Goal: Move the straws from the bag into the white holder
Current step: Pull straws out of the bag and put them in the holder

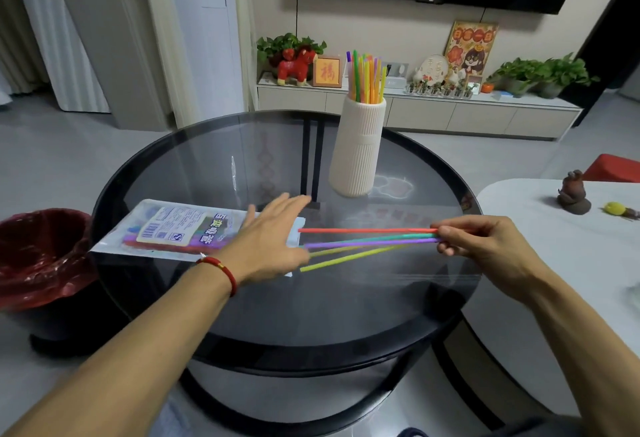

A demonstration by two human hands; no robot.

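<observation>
Tabletop (242,298): round dark glass, bag (180,232) and holder (358,149) on it.
Left hand (266,246): grip spread flat over bag.
Right hand (485,246): grip pinching straws (367,240).

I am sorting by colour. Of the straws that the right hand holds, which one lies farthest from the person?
The red straw. It is the top one in the fan pinched by the right hand, on the side toward the white holder; the green, purple and yellow ones lie nearer the person.

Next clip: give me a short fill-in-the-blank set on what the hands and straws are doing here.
1. The right hand pinches a fan of coloured plastic straws by their ____ ends.
2. The left hand, fingers straight, lies over the clear printed plastic bag on the round ____ table.
3. The ribbed white holder stands ____.

Missing words: right; glass; upright
</observation>
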